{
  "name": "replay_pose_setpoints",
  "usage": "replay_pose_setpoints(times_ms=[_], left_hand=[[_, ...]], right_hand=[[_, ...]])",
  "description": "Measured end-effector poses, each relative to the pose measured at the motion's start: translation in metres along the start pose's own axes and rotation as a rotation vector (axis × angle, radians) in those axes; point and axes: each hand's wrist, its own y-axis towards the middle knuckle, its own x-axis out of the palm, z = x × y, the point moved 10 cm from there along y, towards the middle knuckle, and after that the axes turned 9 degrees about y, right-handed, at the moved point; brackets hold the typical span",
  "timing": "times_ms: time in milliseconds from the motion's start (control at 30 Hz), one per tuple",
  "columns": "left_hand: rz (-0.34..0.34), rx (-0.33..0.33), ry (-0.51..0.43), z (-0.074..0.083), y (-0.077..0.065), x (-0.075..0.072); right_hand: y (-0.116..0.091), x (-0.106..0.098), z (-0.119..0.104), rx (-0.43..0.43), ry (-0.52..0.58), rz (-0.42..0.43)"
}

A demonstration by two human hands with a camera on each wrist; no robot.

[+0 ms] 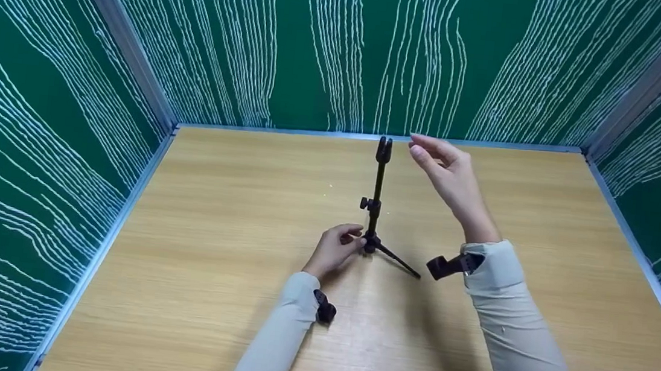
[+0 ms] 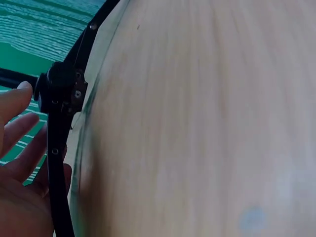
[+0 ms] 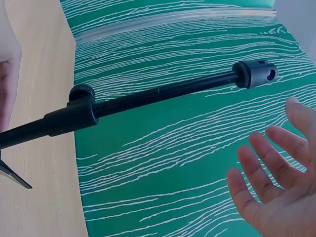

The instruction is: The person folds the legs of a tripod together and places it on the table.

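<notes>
A black stand [image 1: 378, 184] with spread legs stands upright on the wooden table, a side knob [image 1: 364, 203] partway up its pole. Its top fitting [image 3: 256, 74] has a slot and a hole. At the base, my left hand [image 1: 334, 249] has its thumb tip against or right beside the leg hub [image 2: 61, 86]. The other left fingers bend loosely behind one leg [image 2: 58, 182] in the left wrist view. My right hand [image 1: 447, 172] is held up to the right of the top fitting, apart from it. Its fingers are spread and hold nothing [image 3: 281, 187].
Green panels with white wavy lines [image 1: 332, 46] rise at the back and both sides of the table [image 1: 214, 198]. Metal strips edge the tabletop. Another leg [image 1: 399, 260] of the stand reaches toward the front right.
</notes>
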Motion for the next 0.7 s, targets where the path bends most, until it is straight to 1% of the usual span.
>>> replay_pose_setpoints(times_ms=[100,233,500,700], left_hand=[[-0.011,0.004,0.013,0.002,0.001,0.002],[-0.011,0.001,-0.001,0.001,0.000,0.004],[0.021,-0.006,0.005,-0.002,0.000,0.001],[0.003,-0.013,0.009,-0.004,0.002,0.003]], right_hand=[[0.001,0.003,0.000,0.000,-0.009,-0.004],[0.002,0.008,-0.004,-0.010,-0.011,-0.016],[0.005,0.017,-0.011,-0.033,0.022,-0.035],[0.009,0.025,-0.015,-0.054,0.041,-0.052]])
